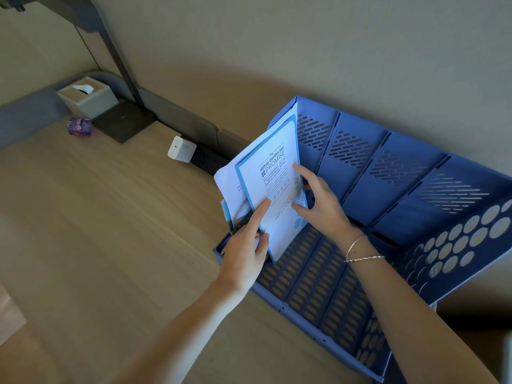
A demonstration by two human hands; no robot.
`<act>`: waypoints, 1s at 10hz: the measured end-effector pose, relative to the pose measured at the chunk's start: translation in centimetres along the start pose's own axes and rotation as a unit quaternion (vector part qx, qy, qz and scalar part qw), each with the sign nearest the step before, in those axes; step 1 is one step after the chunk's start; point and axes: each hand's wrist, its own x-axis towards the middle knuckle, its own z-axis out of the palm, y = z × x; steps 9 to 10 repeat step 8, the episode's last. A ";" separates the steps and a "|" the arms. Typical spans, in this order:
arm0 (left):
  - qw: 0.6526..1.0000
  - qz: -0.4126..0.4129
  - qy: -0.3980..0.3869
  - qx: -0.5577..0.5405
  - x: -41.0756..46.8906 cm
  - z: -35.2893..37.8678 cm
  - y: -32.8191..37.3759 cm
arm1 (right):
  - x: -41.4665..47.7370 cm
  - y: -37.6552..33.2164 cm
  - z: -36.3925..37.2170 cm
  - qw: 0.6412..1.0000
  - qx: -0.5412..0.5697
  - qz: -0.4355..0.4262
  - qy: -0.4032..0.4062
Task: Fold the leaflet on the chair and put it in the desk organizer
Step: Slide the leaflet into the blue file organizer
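Observation:
A folded white leaflet (277, 173) with a light-blue border stands tilted in the leftmost slot of the blue desk organizer (388, 195). My left hand (246, 245) pinches the leaflet's lower left edge, index finger pressed on its front. On the leaflet's right edge rests my right hand (318, 202), fingers spread, thumb near the bottom. Behind the leaflet, in the same slot, stand other white sheets (230, 184) and a colourful booklet (230, 217).
The organizer sits on a wooden desk (110, 217) against a beige wall; its other slots hold nothing. A white charger (181, 149) is plugged into a black power strip. Farther left are a tissue box (87, 97), a purple object (79, 126) and a dark lamp base (124, 121).

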 end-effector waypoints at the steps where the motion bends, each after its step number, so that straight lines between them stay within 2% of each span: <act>1: 1.000 -0.005 -0.013 -0.021 0.0 -0.6 0.2 | -0.5 -0.3 -0.3 1.000 -0.010 0.010 0.008; 6: 0.999 0.000 -0.051 -0.016 -1.7 -5.6 2.0 | -5.0 -5.0 -2.7 0.989 -0.085 0.071 0.093; 8: 0.997 0.047 -0.053 0.012 -3.0 -9.0 3.0 | -9.4 -9.3 -2.4 0.973 -0.109 0.090 0.184; 10: 0.997 0.047 -0.053 0.012 -3.0 -9.0 3.0 | -9.4 -9.3 -2.4 0.973 -0.109 0.090 0.184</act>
